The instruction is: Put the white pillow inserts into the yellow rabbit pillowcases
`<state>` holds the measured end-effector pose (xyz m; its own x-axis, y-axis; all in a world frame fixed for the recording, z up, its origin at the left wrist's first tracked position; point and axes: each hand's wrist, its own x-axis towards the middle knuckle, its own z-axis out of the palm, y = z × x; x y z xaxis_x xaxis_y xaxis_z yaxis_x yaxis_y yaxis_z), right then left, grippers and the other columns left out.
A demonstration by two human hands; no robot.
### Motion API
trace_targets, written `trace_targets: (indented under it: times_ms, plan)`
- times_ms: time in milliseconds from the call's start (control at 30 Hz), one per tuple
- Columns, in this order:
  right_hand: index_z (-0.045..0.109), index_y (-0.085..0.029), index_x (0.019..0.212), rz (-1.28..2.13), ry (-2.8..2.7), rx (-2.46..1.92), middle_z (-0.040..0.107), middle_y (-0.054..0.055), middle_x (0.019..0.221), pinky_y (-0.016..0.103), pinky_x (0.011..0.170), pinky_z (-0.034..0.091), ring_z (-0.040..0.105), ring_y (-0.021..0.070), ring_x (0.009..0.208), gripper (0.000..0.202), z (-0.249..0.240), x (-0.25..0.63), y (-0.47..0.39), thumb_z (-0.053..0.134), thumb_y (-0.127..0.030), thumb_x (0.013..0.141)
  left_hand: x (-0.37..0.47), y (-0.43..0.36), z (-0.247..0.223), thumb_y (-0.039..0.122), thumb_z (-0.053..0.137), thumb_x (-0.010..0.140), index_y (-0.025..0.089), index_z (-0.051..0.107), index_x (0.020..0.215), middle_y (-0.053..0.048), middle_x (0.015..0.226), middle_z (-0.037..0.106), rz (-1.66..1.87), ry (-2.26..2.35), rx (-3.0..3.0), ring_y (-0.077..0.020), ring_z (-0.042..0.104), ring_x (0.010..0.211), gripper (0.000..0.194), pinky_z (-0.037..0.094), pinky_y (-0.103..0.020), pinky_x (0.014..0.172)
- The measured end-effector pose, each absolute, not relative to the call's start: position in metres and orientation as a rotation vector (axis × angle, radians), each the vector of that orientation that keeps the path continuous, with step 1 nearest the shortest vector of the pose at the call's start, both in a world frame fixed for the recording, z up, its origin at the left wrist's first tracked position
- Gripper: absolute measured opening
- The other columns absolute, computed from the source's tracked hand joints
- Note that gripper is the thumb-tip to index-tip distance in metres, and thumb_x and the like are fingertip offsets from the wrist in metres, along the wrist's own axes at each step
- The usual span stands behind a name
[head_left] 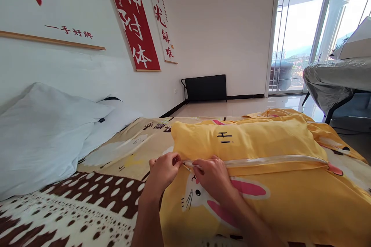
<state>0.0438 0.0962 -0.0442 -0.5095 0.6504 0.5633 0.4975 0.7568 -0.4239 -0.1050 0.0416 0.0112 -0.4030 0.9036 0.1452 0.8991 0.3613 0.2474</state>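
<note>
A yellow pillowcase [269,200] printed with a white rabbit lies on the bed in front of me, its upper part plump. A white zipper [269,159] runs across it from near my hands to the right end. At the zipper's left end my left hand [165,170] pinches the cloth edge between thumb and fingers. Just right of it, my right hand [213,171] is closed at the zipper, its fingertips on the zipper line. Whether a zipper pull sits between those fingers is hidden.
White pillows [49,135] lean against the wall on the left. A patterned blanket [101,200] covers the bed. Beyond it, a black panel [205,88] stands by the wall. At right is a table with a plastic cover [339,73], near sliding glass doors [298,38].
</note>
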Motion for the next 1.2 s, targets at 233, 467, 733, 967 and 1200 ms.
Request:
trace_targets:
  times_ms: [233,467,733,967,1200]
  plan:
    - [0.073,-0.028,0.085,0.312,-2.182,-0.832,0.071,-0.003,0.065,0.024,0.067,0.031,0.060,0.0118,0.060,0.022,-0.043,0.046,0.094,0.054,-0.018,0.083,-0.116,0.021,0.017,0.028,0.042,0.082,0.023,0.059,0.093,-0.003,0.103,0.064,0.797,2.101,2.024,-0.0200,0.056,0.100,0.020,0.036,-0.033,0.091]
    - [0.072,-0.027,0.090,0.355,-2.201,-0.797,0.073,0.000,0.071,0.024,0.068,0.031,0.062,0.0116,0.061,0.022,-0.037,0.049,0.092,0.050,-0.028,0.090,-0.103,0.029,0.010,0.026,0.054,0.077,0.023,0.057,0.094,0.000,0.100,0.062,0.576,1.967,2.153,-0.0204,0.053,0.102,0.018,0.033,-0.035,0.094]
    - [0.069,-0.023,0.090,0.400,-2.214,-0.675,0.072,0.000,0.083,0.026,0.075,0.033,0.064,0.0149,0.078,0.018,-0.030,0.057,0.089,0.060,-0.037,0.084,-0.116,0.042,0.003,0.031,0.054,0.082,0.021,0.062,0.082,-0.001,0.090,0.062,0.769,1.746,2.155,-0.0171,0.054,0.091,0.013,0.037,-0.030,0.090]
    - [0.064,-0.023,0.105,0.346,-2.264,-0.583,0.069,0.001,0.098,0.030,0.087,0.034,0.056,0.0167,0.092,0.029,-0.032,0.066,0.089,0.064,-0.017,0.077,-0.132,0.048,-0.012,0.035,0.055,0.084,0.018,0.057,0.082,-0.003,0.089,0.057,1.008,1.475,1.975,-0.0163,0.052,0.087,0.017,0.040,-0.027,0.083]
    - [0.067,-0.024,0.098,0.132,-2.155,-0.568,0.061,0.004,0.094,0.034,0.088,0.033,0.049,0.0183,0.094,0.030,-0.032,0.070,0.094,0.053,-0.006,0.079,-0.137,0.048,-0.013,0.039,0.050,0.084,0.018,0.049,0.078,0.001,0.076,0.045,1.074,1.453,1.913,-0.0136,0.042,0.074,0.022,0.035,-0.024,0.068]
